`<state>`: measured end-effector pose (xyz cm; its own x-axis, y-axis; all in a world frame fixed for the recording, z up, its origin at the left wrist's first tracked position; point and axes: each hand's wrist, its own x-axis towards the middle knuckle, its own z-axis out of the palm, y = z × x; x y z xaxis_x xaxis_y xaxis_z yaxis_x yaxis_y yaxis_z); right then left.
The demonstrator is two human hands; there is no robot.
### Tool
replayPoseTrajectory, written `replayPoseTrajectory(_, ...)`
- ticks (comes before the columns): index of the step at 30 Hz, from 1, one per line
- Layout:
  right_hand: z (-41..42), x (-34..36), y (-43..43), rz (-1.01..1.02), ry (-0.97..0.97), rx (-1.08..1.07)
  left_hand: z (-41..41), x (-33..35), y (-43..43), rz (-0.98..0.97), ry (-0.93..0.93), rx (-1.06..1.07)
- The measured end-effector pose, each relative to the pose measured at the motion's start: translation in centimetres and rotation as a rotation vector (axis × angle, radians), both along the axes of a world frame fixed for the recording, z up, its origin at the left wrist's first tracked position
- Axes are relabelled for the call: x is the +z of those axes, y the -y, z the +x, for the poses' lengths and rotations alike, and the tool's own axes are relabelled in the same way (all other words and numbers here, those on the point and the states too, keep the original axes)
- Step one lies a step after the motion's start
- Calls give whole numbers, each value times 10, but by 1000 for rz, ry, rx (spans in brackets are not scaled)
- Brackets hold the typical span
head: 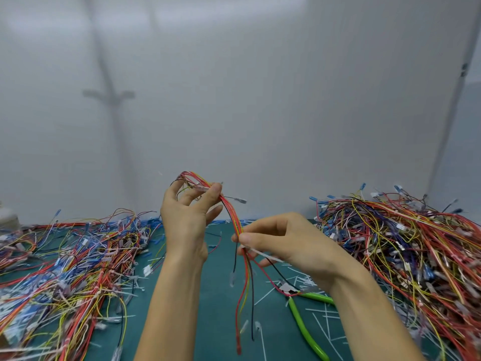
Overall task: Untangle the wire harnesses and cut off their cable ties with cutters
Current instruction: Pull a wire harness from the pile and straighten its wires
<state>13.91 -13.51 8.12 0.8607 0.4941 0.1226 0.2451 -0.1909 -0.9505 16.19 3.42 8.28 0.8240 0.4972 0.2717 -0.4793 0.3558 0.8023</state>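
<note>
The fingertips (pixel 216 190) of the left hand (pixel 187 217) pinch the looped top of one wire harness (pixel 234 220), held raised. The right hand (pixel 286 243) pinches the same bundle lower down, at a white cable tie (pixel 263 254) that sticks out rightward, apparently uncut, and the loose ends hang toward the green mat (pixel 218 295). The cutters (pixel 299 316) lie unheld, near right on the mat among white tie offcuts (pixel 322 324), so some ties are judged already removed. Progress is assessed as partial: tangled heaps lie at left (pixel 78 256) and right (pixel 403 243), and it cannot be told which heap is processed.
</note>
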Motion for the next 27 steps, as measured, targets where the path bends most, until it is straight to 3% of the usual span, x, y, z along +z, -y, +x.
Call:
replayPoseTrajectory(4,0,0,2,80,-10,23,-1,1,-4,94,-37,9)
replayPoseTrajectory(8,1,-1,1,-20,13,-7,-2,1,-5,180,-40,-19)
replayPoseTrajectory(12,5,-3,-5,-75,34,-200,-5,0,-6,329,-32,-89)
replayPoseTrajectory(17,9,4,-6,282,128,-524,-12,3,-2,636,13,-246)
replayPoseTrajectory(19,10,6,-3,366,142,-519,-15,5,1,787,38,-346)
replayPoseTrajectory(22,8,7,-1,473,-19,-359,-15,4,6,1064,-3,-491)
replayPoseTrajectory(24,9,4,0,439,-63,-352,-12,0,10,1208,-84,-534)
replayPoseTrajectory(27,12,-1,0,329,23,-415,-8,-7,11,1298,-194,-569)
